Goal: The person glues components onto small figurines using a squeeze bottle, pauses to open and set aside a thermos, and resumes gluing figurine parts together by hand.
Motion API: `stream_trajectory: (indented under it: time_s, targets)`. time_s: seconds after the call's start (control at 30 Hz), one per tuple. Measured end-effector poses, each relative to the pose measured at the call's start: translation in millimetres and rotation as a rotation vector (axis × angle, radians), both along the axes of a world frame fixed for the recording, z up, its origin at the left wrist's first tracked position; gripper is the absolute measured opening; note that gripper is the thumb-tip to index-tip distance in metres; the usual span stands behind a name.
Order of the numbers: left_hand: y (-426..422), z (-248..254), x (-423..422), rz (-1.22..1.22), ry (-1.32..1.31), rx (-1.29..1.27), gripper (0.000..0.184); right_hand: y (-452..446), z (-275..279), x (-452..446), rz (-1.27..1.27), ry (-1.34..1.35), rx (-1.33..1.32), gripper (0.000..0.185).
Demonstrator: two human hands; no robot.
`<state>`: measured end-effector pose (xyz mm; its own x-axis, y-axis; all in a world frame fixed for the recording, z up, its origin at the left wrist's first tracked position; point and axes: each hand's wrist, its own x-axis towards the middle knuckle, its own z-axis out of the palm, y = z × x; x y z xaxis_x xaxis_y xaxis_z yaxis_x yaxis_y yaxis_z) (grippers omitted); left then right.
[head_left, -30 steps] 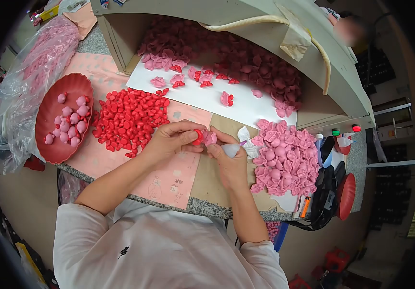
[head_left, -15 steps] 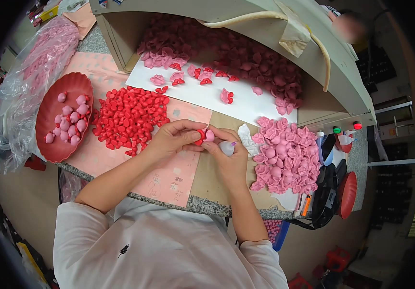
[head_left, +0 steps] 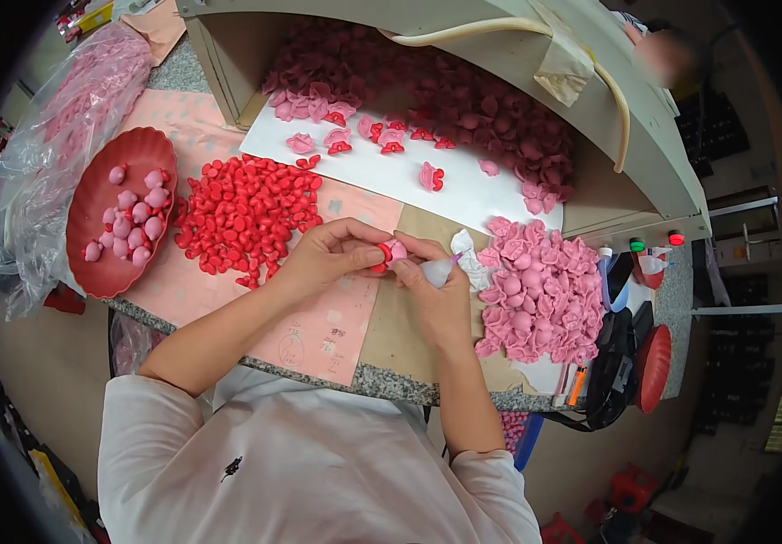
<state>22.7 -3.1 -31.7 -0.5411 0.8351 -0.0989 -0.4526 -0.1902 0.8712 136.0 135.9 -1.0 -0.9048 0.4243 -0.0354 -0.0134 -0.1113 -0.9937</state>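
Note:
My left hand (head_left: 332,257) pinches a small glossy red piece (head_left: 383,257) between thumb and fingers. Against it sits a small pink piece (head_left: 397,250), which the fingertips of my right hand (head_left: 441,304) also touch. A whitish squeeze bottle with a purple tip (head_left: 434,272) is tucked in my right hand, its tip pointing up and right, away from the pieces. Left of my hands lies a heap of red pieces (head_left: 250,213). Off to the right is a heap of pink petal-like pieces (head_left: 541,299). Fingers partly hide the joint between the two held pieces.
A red scalloped dish (head_left: 92,272) holds several pink-and-red pieces. Behind my hands, a grey hooded box (head_left: 627,199) covers a white sheet (head_left: 355,172) with pink and joined pieces. A crumpled tissue (head_left: 470,260) lies beside my right hand. Markers (head_left: 577,386) lie near the front edge.
The squeeze bottle in my right hand has tilted further right. My right fingers have shifted slightly on the pink piece. My left hand keeps its pinch.

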Motion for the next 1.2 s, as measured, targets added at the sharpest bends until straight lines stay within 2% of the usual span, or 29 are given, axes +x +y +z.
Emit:
stream_trajectory:
  time_s: [0.17,0.23,0.37,0.57,0.8,0.87,0.97,1.03,1.07,1.13,1.17,1.2]
  targets:
    - [-0.1,3.8,1.7,0.006,-0.048,-0.007,0.021,2.2,-4.5,0.4,0.024,-0.085,-0.134,0.032]
    - [-0.4,7.3,2.0,0.019,0.039,-0.064,0.02,3.9,-8.0,1.4,0.048,-0.103,-0.151,0.033]
    - [0.0,2.6,3.3,-0.006,0.022,-0.014,0.021,4.4,-13.5,3.1,0.096,-0.124,-0.243,0.037]
    - [0.6,-6.8,8.8,-0.059,-0.118,0.024,0.017,4.3,-12.3,4.4,0.166,-0.124,-0.358,0.033]
    - [-3.4,5.5,6.0,-0.075,-0.015,-0.015,0.016,-1.4,-17.7,3.6,0.153,-0.105,-0.268,0.03]
    - [-2.3,14.8,7.2,-0.089,-0.016,-0.036,0.017,-3.3,-16.6,2.3,0.159,-0.04,-0.424,0.032]
    - [3.1,21.8,18.0,0.039,0.041,0.084,0.02,-6.0,-13.1,-0.5,0.069,-0.03,-0.517,0.035]
    - [3.4,17.0,20.7,0.267,0.757,-0.01,0.028,-7.9,-12.2,-0.3,0.064,-0.047,-0.53,0.035]
    - [1.9,16.9,20.5,0.269,0.756,-0.012,0.028,-9.2,-12.4,-0.6,0.064,-0.062,-0.549,0.036]
    - [-0.7,17.9,17.2,0.133,0.438,0.095,0.034,-6.3,-13.7,0.0,0.114,-0.05,-0.553,0.037]
    - [-2.7,18.3,14.4,0.133,0.439,0.095,0.034,-3.7,-14.1,0.8,0.16,-0.04,-0.556,0.037]
    - [-5.3,18.4,11.0,0.122,0.563,0.064,0.034,-1.4,-14.0,1.8,0.159,-0.039,-0.556,0.037]
